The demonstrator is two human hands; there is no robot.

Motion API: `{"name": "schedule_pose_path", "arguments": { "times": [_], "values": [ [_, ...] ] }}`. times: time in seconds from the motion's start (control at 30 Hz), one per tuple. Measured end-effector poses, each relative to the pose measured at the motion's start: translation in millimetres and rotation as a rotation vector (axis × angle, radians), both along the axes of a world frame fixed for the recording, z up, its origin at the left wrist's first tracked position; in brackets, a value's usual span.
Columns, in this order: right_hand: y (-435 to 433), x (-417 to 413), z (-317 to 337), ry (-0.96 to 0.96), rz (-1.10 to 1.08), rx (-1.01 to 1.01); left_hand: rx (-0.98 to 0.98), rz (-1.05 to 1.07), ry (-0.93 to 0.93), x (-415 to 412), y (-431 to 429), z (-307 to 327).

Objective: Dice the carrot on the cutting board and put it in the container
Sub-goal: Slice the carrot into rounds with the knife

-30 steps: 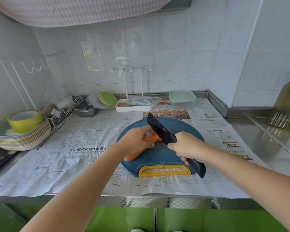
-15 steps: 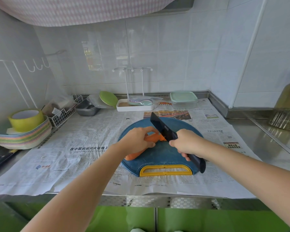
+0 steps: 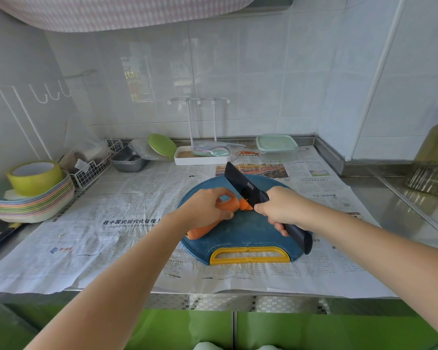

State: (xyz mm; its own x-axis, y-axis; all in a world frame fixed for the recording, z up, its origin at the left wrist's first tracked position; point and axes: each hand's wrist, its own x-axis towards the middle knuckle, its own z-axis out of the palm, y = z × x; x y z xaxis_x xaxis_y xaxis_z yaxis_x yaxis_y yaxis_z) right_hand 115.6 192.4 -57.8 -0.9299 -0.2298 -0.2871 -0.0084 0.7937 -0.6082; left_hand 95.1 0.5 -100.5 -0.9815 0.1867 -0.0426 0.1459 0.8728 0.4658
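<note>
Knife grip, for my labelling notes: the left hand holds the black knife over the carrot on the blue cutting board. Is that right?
Not quite. The head view shows the right hand holding the black knife over the carrot on the blue cutting board. The left hand grips the carrot instead.

left hand (image 3: 205, 210), right hand (image 3: 282, 208) bare; forearms bare to frame edge
</note>
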Motion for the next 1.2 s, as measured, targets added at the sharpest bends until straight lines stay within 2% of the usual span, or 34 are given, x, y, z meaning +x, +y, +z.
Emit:
{"name": "schedule_pose_path", "arguments": {
  "times": [0.63,1.2],
  "values": [
    [-8,7,0,-0.036,0.004,0.03,0.043,0.001,-0.003,8,2,4],
    [-4,-1,3,-0.155,0.02,-0.053,0.046,-0.029,0.003,9,3,8]
  ]
}}
